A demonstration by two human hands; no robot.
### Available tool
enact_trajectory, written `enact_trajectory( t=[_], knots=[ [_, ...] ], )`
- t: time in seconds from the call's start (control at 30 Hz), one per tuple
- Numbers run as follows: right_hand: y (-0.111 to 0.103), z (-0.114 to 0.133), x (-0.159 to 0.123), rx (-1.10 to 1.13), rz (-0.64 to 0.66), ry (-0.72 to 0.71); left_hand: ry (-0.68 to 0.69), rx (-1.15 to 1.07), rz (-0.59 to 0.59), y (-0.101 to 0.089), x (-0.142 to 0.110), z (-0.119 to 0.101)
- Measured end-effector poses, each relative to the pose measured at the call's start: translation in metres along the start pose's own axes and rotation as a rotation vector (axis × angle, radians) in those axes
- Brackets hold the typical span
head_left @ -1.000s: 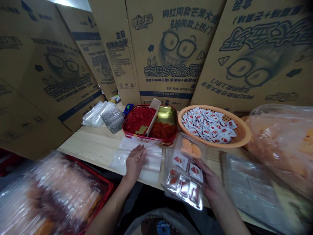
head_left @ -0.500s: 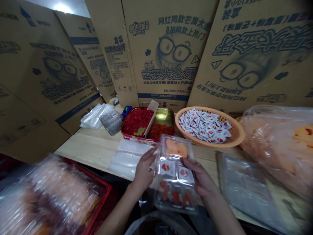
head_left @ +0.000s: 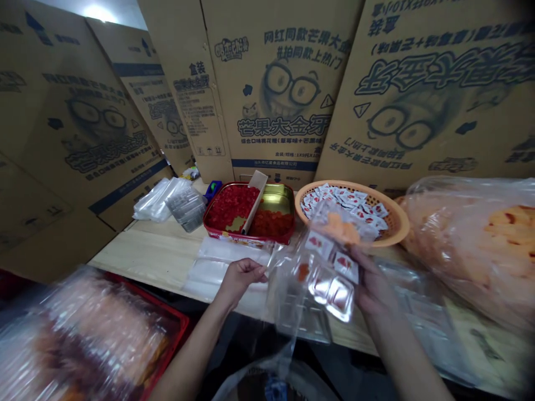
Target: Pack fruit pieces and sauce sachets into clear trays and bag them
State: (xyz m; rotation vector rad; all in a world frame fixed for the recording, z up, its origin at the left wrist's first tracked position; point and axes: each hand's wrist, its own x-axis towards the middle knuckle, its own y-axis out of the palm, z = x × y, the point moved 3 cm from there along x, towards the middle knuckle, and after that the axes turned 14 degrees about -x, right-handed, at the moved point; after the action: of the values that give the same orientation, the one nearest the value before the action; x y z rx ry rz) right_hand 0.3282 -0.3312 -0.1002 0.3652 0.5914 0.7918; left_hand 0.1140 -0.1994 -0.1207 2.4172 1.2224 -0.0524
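Clear plastic compartmented tray (head_left: 334, 257) — w/ rounded orange pieces (head_left: 343, 228), white printed sachets (head_left: 346, 266), red bits (head_left: 303, 272); fill apparently done — above pale wooden counter (head_left: 137, 250), R hand (head_left: 371, 281) gripping edge. L hand (head_left: 241, 280) pinches clear thin film (head_left: 286, 275); tray not fully wrapped.

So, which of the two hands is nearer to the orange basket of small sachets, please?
The right hand: it holds a clear tray just in front of the orange basket. The left hand is farther left, in front of the red-rimmed tin, pinching clear film.
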Motion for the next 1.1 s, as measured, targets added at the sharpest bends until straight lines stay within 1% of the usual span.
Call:
enact_trajectory(
  t=[0.07, 0.1, 0.2, 0.3, 0.37, 0.43, 0.5, 0.57, 0.73, 0.83, 0.9, 1.0, 1.1],
  knots=[
    [0.006, 0.018, 0.007, 0.081, -0.1, -0.151, 0.031, 0.006, -0.031, 0.0, -0.002, 0.0],
    [0.011, 0.026, 0.01, 0.116, -0.13, -0.219, 0.05, 0.012, -0.045, 0.001, -0.003, 0.0],
    [0.034, 0.041, 0.016, 0.186, -0.152, -0.37, 0.089, 0.037, -0.068, 0.005, -0.007, -0.002],
    [0.058, 0.045, 0.017, 0.194, -0.121, -0.451, 0.093, 0.041, -0.062, 0.011, -0.011, -0.004],
    [0.069, 0.043, 0.017, 0.167, -0.105, -0.517, 0.085, 0.035, -0.059, 0.013, -0.013, -0.005],
    [0.074, 0.042, 0.015, 0.148, -0.12, -0.589, 0.074, 0.032, -0.054, 0.013, -0.016, -0.006],
    [0.073, 0.039, 0.015, 0.148, -0.145, -0.637, 0.067, 0.038, -0.053, 0.013, -0.018, -0.006],
    [0.071, 0.036, 0.015, 0.158, -0.148, -0.643, 0.072, 0.05, -0.056, 0.011, -0.019, -0.007],
    [0.065, 0.027, 0.016, 0.178, -0.141, -0.564, 0.088, 0.06, -0.071, 0.01, -0.019, -0.004],
    [0.064, 0.022, 0.015, 0.165, -0.087, -0.54, 0.081, 0.019, -0.081, 0.012, -0.018, -0.004],
    [0.061, 0.02, 0.015, 0.147, -0.052, -0.508, 0.071, -0.025, -0.111, 0.011, -0.019, -0.005],
    [0.054, 0.02, 0.016, 0.123, -0.029, -0.456, 0.057, -0.081, -0.159, 0.008, -0.02, -0.007],
    [0.05, 0.021, 0.016, 0.109, -0.014, -0.393, 0.044, -0.078, -0.154, 0.006, -0.021, -0.007]
  ],
)
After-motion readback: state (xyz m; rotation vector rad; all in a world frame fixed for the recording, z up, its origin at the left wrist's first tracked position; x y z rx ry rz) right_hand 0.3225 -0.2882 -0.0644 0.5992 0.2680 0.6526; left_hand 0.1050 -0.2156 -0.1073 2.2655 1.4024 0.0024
